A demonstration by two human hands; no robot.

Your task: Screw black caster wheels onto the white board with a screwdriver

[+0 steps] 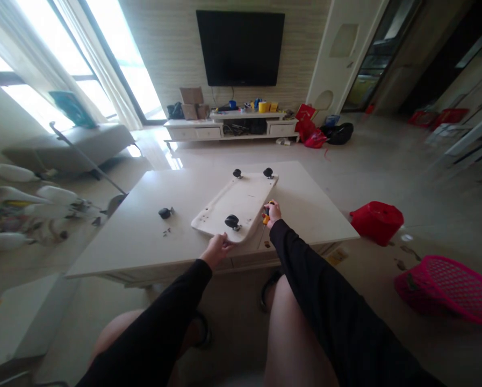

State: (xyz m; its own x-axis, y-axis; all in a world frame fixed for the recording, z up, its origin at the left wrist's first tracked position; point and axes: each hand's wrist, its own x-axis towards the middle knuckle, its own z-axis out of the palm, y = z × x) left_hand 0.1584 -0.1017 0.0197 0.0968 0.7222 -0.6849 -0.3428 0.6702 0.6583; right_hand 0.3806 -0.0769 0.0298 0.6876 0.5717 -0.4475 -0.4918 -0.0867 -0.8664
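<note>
A white board (241, 199) with rounded corners lies at a slant on the white table. Three black casters are on it: a near caster (231, 221), a far left caster (237, 173) and a far right caster (268, 172). My left hand (217, 249) grips the board's near edge, its fingers closed on the rim. Beside the board's right edge, my right hand (272, 212) is wrapped round an orange and black screwdriver (266, 219), its shaft pointing down toward the tabletop. Left of the board lie a loose caster (165, 213) and several small screws (167, 232).
The white table (144, 242) stands before my knees. To its right on the floor are a red plastic container (376, 221) and a pink basket (446, 285). A low cabinet (208, 131) and a television (241, 48) are at the far wall. A grey bench (71, 148) stands far left.
</note>
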